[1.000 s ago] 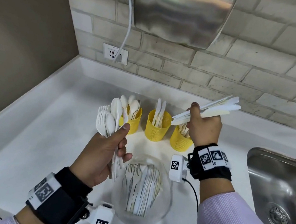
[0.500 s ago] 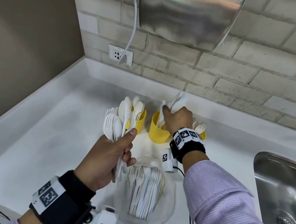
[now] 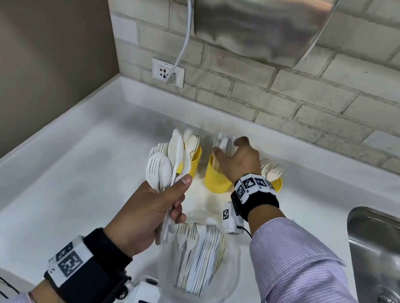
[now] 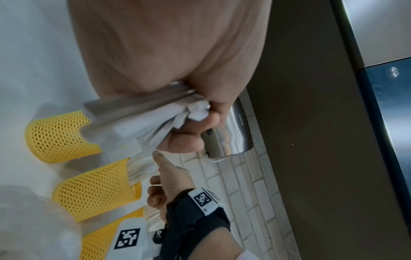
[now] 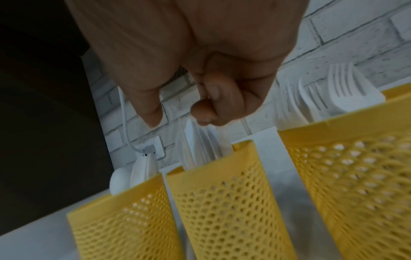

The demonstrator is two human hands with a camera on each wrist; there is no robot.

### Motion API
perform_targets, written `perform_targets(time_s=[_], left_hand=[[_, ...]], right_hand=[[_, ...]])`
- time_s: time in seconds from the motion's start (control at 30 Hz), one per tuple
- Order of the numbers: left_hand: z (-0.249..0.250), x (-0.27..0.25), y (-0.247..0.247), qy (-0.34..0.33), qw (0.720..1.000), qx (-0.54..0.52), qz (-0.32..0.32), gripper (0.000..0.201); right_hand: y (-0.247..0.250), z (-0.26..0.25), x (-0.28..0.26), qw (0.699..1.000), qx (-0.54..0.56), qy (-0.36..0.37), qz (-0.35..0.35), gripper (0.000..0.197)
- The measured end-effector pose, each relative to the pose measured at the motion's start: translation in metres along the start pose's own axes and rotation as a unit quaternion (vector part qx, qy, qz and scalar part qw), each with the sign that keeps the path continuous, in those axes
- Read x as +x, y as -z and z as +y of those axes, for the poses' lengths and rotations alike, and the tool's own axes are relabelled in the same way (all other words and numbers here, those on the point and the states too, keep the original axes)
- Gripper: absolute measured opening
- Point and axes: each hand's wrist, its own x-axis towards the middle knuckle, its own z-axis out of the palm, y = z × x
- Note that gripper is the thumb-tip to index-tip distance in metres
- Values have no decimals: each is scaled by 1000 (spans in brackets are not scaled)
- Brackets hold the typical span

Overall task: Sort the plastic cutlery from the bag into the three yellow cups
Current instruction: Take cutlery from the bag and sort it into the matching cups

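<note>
Three yellow mesh cups stand in a row: the left cup (image 3: 192,162) has spoons, the middle cup (image 3: 216,181) knives, the right cup (image 3: 277,185) forks (image 5: 340,91). My right hand (image 3: 230,148) is over the middle cup (image 5: 222,202), thumb and fingers curled round the tops of a bunch of white knives (image 3: 225,142) that stand in it. My left hand (image 3: 176,199) grips a mixed bunch of forks and spoons (image 3: 165,164) upright, in front of the left cup. The clear bag (image 3: 224,292) lies near me with more cutlery inside.
A steel sink (image 3: 385,257) is set into the counter at the right. A hand dryer (image 3: 260,15) hangs on the brick wall above the cups, its cable running to a socket (image 3: 166,72). A brown wall closes the left side.
My right hand carried the knives from above the right cup leftward and lowered them into the middle cup. My left hand kept its bunch nearly still.
</note>
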Motion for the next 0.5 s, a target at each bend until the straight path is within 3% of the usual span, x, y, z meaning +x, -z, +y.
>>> perform_targets(time_s=[0.13, 0.23, 0.33, 0.5], left_hand=[[-1, -2, 1, -3, 1000, 8, -11, 14], [-1, -2, 1, -6, 1000, 12, -18, 15], [-3, -2, 2, -17, 999, 22, -32, 14], [-3, -3, -1, -44, 996, 63, -49, 25]], right_hand=[[14, -3, -12, 994, 78, 21, 69, 51], [26, -10, -31, 986, 143, 33, 84, 25], [35, -18, -60, 969, 233, 50, 61, 11], [45, -35, -113, 930, 359, 78, -21, 9]])
